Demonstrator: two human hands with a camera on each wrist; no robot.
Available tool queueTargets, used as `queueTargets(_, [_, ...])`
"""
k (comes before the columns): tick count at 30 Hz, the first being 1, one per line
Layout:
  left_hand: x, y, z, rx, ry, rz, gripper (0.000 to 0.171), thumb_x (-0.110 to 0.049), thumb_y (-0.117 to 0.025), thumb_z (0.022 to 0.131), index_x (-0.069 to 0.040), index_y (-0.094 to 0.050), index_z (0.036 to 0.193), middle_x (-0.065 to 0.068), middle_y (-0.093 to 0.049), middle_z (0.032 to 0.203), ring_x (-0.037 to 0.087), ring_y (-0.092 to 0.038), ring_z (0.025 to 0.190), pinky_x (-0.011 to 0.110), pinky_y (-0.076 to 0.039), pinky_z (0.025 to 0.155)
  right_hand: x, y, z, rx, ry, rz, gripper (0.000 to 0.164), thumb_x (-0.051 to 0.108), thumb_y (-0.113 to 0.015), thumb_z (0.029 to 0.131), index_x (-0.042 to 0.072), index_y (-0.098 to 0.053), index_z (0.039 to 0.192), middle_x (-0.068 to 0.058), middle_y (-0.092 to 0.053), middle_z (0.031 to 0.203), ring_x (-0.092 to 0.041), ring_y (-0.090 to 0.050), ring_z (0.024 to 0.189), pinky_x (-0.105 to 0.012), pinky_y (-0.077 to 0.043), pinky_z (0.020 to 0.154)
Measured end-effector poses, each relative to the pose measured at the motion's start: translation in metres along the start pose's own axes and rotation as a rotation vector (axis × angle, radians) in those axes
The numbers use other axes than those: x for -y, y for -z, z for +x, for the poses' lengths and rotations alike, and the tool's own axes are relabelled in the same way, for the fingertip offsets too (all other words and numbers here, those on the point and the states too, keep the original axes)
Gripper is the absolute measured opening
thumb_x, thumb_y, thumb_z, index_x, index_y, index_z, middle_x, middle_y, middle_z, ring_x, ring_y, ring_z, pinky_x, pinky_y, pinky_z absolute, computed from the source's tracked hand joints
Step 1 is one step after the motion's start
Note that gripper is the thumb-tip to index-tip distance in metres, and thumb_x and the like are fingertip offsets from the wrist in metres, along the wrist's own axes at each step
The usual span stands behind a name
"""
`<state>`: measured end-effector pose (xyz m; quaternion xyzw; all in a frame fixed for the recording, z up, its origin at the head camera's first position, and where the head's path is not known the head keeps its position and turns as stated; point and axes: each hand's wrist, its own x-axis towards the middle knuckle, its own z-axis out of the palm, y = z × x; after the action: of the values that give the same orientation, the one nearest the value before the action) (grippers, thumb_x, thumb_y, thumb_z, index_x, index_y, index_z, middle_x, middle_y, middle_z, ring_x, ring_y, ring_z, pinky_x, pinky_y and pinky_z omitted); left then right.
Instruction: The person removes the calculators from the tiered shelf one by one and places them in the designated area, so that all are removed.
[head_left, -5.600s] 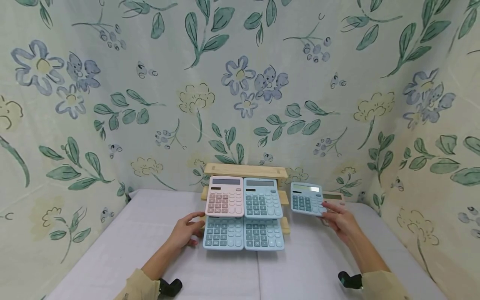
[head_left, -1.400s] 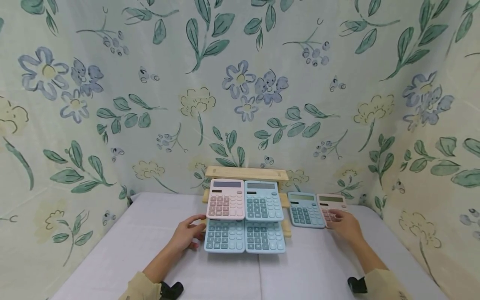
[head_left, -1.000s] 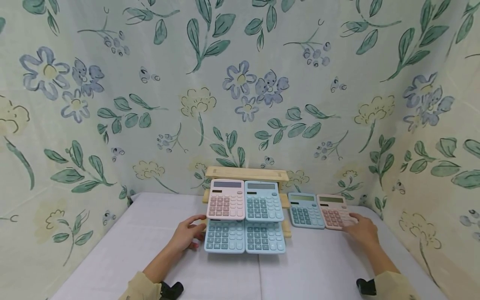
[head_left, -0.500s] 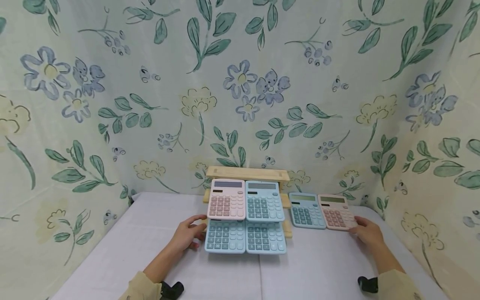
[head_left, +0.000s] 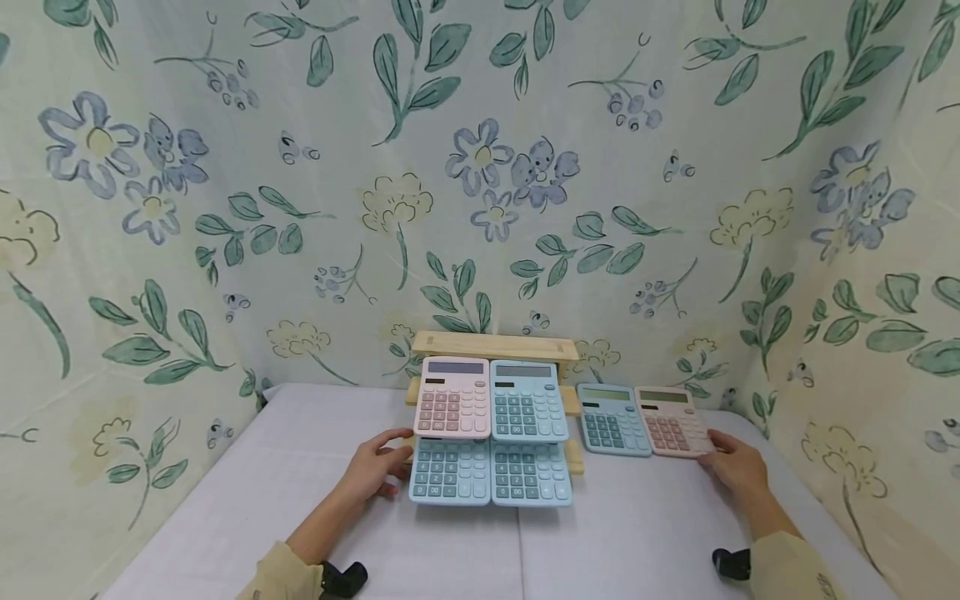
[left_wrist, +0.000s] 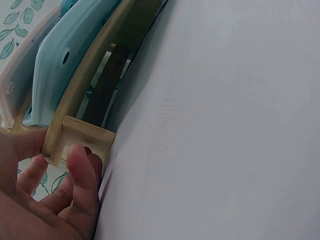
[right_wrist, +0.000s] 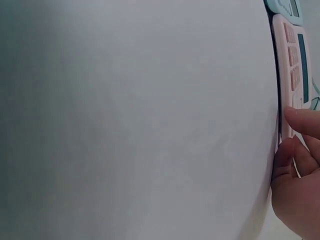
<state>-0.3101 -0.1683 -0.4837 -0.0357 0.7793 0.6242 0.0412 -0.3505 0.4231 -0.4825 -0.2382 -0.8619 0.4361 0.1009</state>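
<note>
A wooden rack (head_left: pixel 495 344) carries a pink calculator (head_left: pixel 452 398) and a blue calculator (head_left: pixel 528 402) side by side on its upper tier. Two more blue calculators, the left one (head_left: pixel 450 473) and the right one (head_left: pixel 531 475), sit below, their tops hidden. My left hand (head_left: pixel 372 467) grips the rack's left end; in the left wrist view its thumb and curled fingers are round a wooden corner (left_wrist: pixel 87 129). Right of the rack, a blue calculator (head_left: pixel 613 419) and a pink calculator (head_left: pixel 673 422) lie side by side. My right hand (head_left: pixel 737 469) holds that pink calculator's lower right corner.
White cloth (head_left: pixel 480 550) covers the table, with a seam or fold running down its middle. A floral fabric (head_left: pixel 315 150) hangs at the back and both sides. Black wrist cameras (head_left: pixel 731 565) are strapped at both sleeves.
My right hand first held the right-hand blue calculator raised; that calculator now lies beside the pink one. The hand then moved right, from the pink calculator's keys to its corner. My left hand stayed.
</note>
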Motion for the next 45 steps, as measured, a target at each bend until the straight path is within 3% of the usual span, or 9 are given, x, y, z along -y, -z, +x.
queueTargets(10, [0.0, -0.001, 0.0, 0.001, 0.004, -0.01, 0.043, -0.029, -0.066, 0.096, -0.018, -0.06, 0.137, 0.007, -0.072, 0.091, 0.02, -0.067, 0.074, 0.03, -0.051, 0.05, 0.0, 0.001, -0.001, 0.002, 0.025, -0.012, 0.066, 0.007, -0.062, 0.095, -0.003, -0.033, 0.153, -0.033, -0.038, 0.152, -0.048, -0.039, 0.135, -0.059, -0.035, 0.111])
queueTargets(16, [-0.001, 0.0, 0.0, 0.0, 0.009, -0.012, 0.043, -0.029, -0.066, 0.096, -0.018, -0.059, 0.138, 0.007, -0.072, 0.092, 0.02, -0.067, 0.074, 0.03, -0.051, 0.05, 0.01, 0.001, -0.006, 0.121, 0.081, -0.048, 0.094, 0.018, -0.072, 0.089, 0.003, -0.013, 0.16, -0.035, -0.016, 0.16, -0.055, -0.022, 0.143, -0.065, -0.026, 0.114])
queueTargets(20, [-0.002, 0.001, 0.002, -0.004, 0.003, -0.016, 0.042, -0.027, -0.065, 0.097, -0.018, -0.059, 0.137, 0.007, -0.072, 0.092, 0.02, -0.067, 0.074, 0.03, -0.051, 0.05, 0.021, -0.004, -0.011, 0.157, 0.153, -0.178, 0.112, 0.032, -0.08, 0.083, 0.003, -0.004, 0.16, -0.037, -0.006, 0.16, -0.06, -0.01, 0.144, -0.07, -0.015, 0.115])
queueTargets(24, [-0.001, 0.002, 0.003, -0.01, 0.002, -0.005, 0.042, -0.028, -0.065, 0.097, -0.019, -0.059, 0.137, 0.007, -0.072, 0.093, 0.02, -0.067, 0.074, 0.03, -0.051, 0.05, 0.029, -0.01, -0.016, 0.157, 0.212, -0.286, 0.124, 0.039, -0.084, 0.078, 0.002, 0.001, 0.159, -0.042, 0.002, 0.156, -0.066, -0.007, 0.138, -0.075, -0.013, 0.111])
queueTargets(30, [0.0, 0.002, 0.003, -0.019, 0.01, -0.005, 0.042, -0.029, -0.066, 0.096, -0.02, -0.06, 0.136, 0.007, -0.072, 0.094, 0.019, -0.067, 0.074, 0.03, -0.051, 0.05, 0.036, -0.016, -0.021, 0.169, 0.211, -0.316, 0.128, 0.043, -0.084, 0.076, 0.003, 0.005, 0.159, -0.042, 0.01, 0.155, -0.067, -0.004, 0.137, -0.077, -0.013, 0.109])
queueTargets(45, [0.002, 0.0, 0.002, 0.001, 0.025, -0.012, 0.044, -0.03, -0.066, 0.096, -0.019, -0.058, 0.138, 0.008, -0.072, 0.096, 0.021, -0.068, 0.076, 0.029, -0.052, 0.051, 0.032, -0.023, -0.024, 0.12, 0.174, -0.37, 0.128, 0.049, -0.083, 0.076, 0.002, 0.002, 0.159, -0.041, 0.005, 0.155, -0.064, -0.006, 0.138, -0.081, -0.015, 0.106])
